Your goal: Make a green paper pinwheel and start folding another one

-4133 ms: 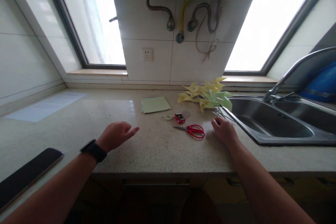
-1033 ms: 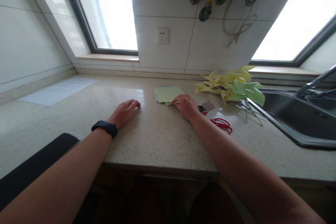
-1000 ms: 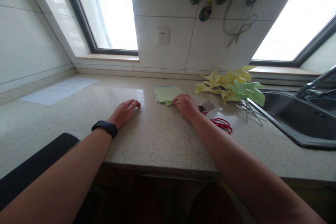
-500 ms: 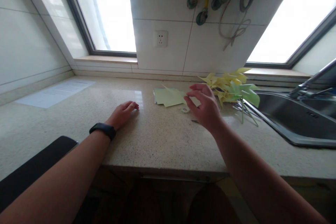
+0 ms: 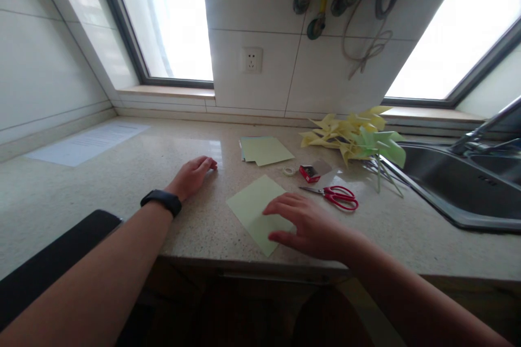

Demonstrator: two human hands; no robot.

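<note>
Countertop (image 5: 122, 173), speckled stone, running wall to wall under 2 windows, the person standing at its front edge. Sink (image 5: 456, 184), stainless, set into the counter at the right, 2 basins as far as can be seen; the near basin shows nothing inside, the far one is mostly cut off. Dark flat item (image 5: 49, 260), lower left at the counter edge, kind unclear. White printed sheet (image 5: 87, 142), far left. Pile of paper pinwheels (image 5: 358, 133), yellow and pale green, sticks pointing toward the sink rim. Stack of green paper (image 5: 264, 150), mid-counter, squared but slightly fanned. Loose green sheet (image 5: 256, 209), 1 only, lying flat near the front edge, turned corner-on to the person. Right hand (image 5: 309, 225), fingers spread and flat, palm down on the sheet's right part, pressing rather than gripping. Left hand (image 5: 191, 175), open, resting palm down on the bare counter left of the sheet, holding nothing; black band at the wrist. Red-handled scissors (image 5: 336, 196), closed, just right of the sheet. Small red box (image 5: 309, 173), beside a tape roll (image 5: 289, 171). Handling note, as a judgement: the sheet is light and slides easily on polished stone, so flat, even pressure suits it, with the near corner kept from overhanging the edge.
</note>
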